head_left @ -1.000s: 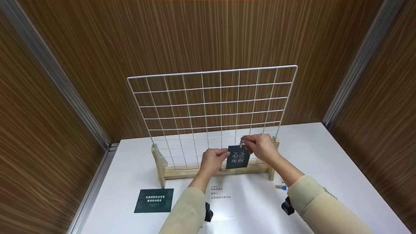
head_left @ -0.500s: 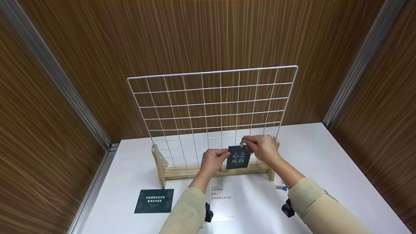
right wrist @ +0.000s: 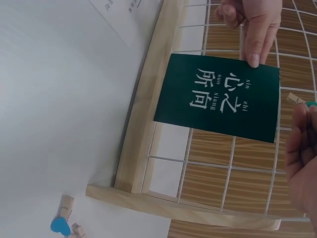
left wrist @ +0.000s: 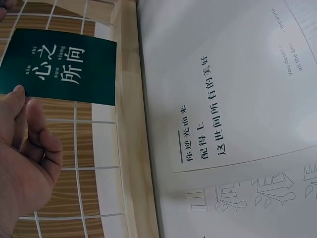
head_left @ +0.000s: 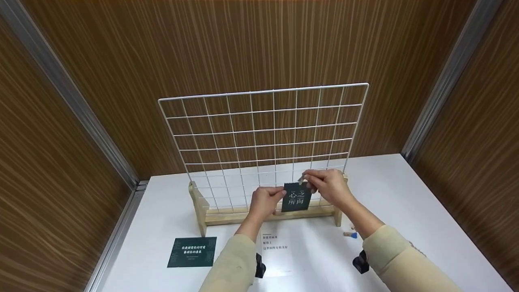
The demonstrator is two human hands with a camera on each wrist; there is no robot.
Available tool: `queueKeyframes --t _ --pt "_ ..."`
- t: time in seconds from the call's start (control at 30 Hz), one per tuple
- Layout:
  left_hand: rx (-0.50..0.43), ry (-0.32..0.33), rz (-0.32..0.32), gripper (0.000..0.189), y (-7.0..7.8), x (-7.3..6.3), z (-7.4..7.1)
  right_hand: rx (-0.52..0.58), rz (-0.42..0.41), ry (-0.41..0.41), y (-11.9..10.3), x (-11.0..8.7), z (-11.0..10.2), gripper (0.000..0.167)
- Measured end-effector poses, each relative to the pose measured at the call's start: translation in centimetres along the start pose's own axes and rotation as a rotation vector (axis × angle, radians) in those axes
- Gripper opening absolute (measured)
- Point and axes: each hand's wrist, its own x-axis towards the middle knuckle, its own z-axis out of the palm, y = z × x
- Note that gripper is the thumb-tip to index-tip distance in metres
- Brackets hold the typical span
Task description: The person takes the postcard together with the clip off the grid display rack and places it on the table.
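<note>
A dark green card (head_left: 295, 200) with white characters stands upright against the lower right part of the white wire grid (head_left: 274, 110). My left hand (head_left: 264, 201) pinches its left edge between thumb and fingers. Just above the card's top edge, my right hand (head_left: 331, 187) pinches a small wooden clothespin (right wrist: 295, 98), which has a green piece partly hidden by the fingers. In the right wrist view the clothespin's tip lies a little beyond the card's top edge; whether it touches the wire cannot be told.
Wooden feet (head_left: 198, 209) and a crossbar (left wrist: 130, 124) support the grid. Another green card (head_left: 192, 252) lies at the front left, and a white printed card (left wrist: 237, 99) lies between the arms. A clothespin with a blue heart (right wrist: 60, 226) lies near the right foot.
The clothespin in my right hand tilts slightly more than before. My left hand and the card stay almost still, while the head view shifts a little.
</note>
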Motion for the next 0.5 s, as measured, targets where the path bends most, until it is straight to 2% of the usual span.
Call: queueKeyframes --t 0.5 --pt "-0.037 0.053 0.044 0.023 0.0 -0.1 0.0 0.071 0.119 -0.014 0.6 -1.7 -2.0 0.024"
